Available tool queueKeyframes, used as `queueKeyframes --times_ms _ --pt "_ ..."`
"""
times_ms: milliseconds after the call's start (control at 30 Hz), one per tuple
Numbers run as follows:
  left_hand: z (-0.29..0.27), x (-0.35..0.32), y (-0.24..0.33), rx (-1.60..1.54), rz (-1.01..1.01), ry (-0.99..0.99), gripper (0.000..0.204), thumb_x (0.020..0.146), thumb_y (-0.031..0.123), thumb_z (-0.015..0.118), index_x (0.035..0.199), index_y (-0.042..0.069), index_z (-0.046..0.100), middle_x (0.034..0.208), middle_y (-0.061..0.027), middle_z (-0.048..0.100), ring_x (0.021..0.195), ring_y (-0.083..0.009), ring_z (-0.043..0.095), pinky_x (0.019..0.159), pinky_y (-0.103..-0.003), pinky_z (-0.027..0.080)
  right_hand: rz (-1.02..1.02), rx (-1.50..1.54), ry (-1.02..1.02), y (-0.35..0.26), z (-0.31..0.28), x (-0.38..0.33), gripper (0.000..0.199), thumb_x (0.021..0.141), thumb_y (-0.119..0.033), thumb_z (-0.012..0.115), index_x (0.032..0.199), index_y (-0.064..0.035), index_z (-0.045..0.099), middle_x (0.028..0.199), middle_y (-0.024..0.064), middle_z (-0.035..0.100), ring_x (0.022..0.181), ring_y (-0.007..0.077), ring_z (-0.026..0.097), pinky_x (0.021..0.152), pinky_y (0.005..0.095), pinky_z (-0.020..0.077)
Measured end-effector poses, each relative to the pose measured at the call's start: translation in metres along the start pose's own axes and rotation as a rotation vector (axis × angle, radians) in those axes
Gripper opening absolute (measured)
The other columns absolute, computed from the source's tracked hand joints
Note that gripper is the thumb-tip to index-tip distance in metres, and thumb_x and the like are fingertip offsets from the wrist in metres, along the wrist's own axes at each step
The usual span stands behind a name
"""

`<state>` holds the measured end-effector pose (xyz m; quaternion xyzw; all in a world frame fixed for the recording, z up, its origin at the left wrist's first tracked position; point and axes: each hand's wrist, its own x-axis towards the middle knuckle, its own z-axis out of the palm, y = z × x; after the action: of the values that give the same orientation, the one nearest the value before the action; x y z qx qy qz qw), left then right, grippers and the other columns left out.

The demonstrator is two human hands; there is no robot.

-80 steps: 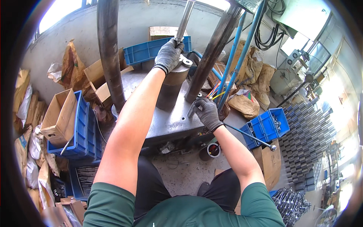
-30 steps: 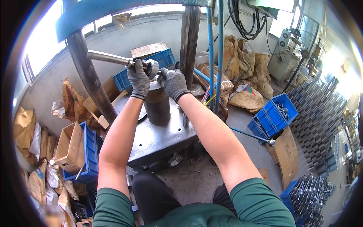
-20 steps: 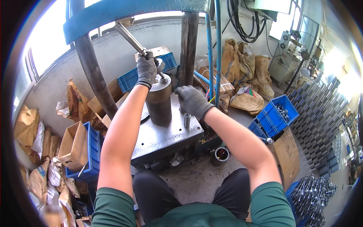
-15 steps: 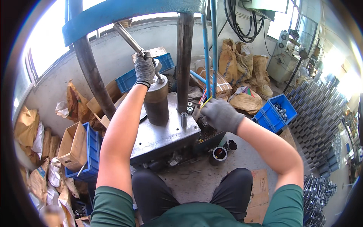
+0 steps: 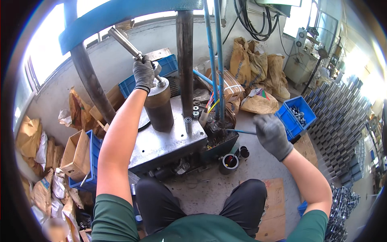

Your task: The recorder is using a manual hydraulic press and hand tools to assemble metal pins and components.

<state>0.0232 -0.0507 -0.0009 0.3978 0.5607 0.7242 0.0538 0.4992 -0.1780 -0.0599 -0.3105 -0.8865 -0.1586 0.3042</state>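
Note:
My left hand (image 5: 144, 73), in a grey glove, is closed around a shiny metal shaft (image 5: 125, 43), which slants up to the left. Beside this hand, a metal eye end (image 5: 157, 68) stands over a thick steel cylinder (image 5: 160, 111) on the press's steel table (image 5: 161, 143). My right hand (image 5: 273, 136), also gloved in grey, is in the air right of the table, its fingers curled. A thin blue rod (image 5: 242, 131) runs to the edge of this hand; whether the fingers grip it is hidden.
The press has dark posts (image 5: 185, 60) and a blue crossbeam (image 5: 129, 16). Small metal sleeves (image 5: 188, 125) stand at the table's right edge. Dark pots (image 5: 229, 163) are on the floor. Farther right are a blue bin (image 5: 296, 117) of metal parts and stacked metal tubes (image 5: 338, 121).
My right hand has moved right, away from the coloured wires, uncovering the blue rod. My left hand still grips the shaft. The whole view has shifted slightly.

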Motion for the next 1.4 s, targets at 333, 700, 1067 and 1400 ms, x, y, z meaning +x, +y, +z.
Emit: queueKeyframes --times_ms 333,700,1067,1400 --pt "-0.001 0.014 -0.016 0.058 0.073 -0.007 0.026 0.109 0.025 0.054 0.097 0.001 0.057 0.069 -0.0058 0.062 0.060 -0.0166 0.062 0.055 -0.037 0.052 0.099 0.027 0.313 0.066 0.050 0.122 0.044 0.083 0.013 0.055 0.123 -0.0028 0.065 0.128 0.0176 0.065 0.115 0.0394 0.066 0.100 0.0421 0.0555" --pt "0.008 0.027 -0.006 0.158 0.097 -0.095 0.027 0.107 0.027 0.057 0.101 0.001 0.062 0.071 -0.0075 0.064 0.062 -0.0178 0.064 0.058 -0.037 0.053 0.215 -0.022 0.162 0.074 0.054 0.138 0.022 0.086 0.002 0.062 0.105 -0.0034 0.072 0.108 0.0196 0.071 0.099 0.0388 0.070 0.091 0.0446 0.0563" --pt "0.025 0.047 -0.011 0.262 0.097 -0.290 0.039 0.109 0.040 0.053 0.111 0.003 0.062 0.073 -0.0108 0.066 0.067 -0.0246 0.067 0.061 -0.041 0.054 0.456 -0.011 -0.053 0.052 0.035 0.133 0.051 0.097 -0.053 0.063 0.109 -0.0048 0.075 0.106 0.0192 0.074 0.102 0.0378 0.071 0.090 0.0473 0.0560" --pt "0.026 0.036 -0.003 0.365 0.139 -0.255 0.038 0.108 0.040 0.053 0.116 0.004 0.064 0.083 -0.0190 0.072 0.080 -0.0361 0.072 0.072 -0.049 0.055 0.161 -0.039 -0.008 0.039 0.016 0.044 0.018 0.091 -0.016 0.065 0.104 -0.0040 0.069 0.095 0.0190 0.070 0.091 0.0386 0.070 0.081 0.0470 0.0570"
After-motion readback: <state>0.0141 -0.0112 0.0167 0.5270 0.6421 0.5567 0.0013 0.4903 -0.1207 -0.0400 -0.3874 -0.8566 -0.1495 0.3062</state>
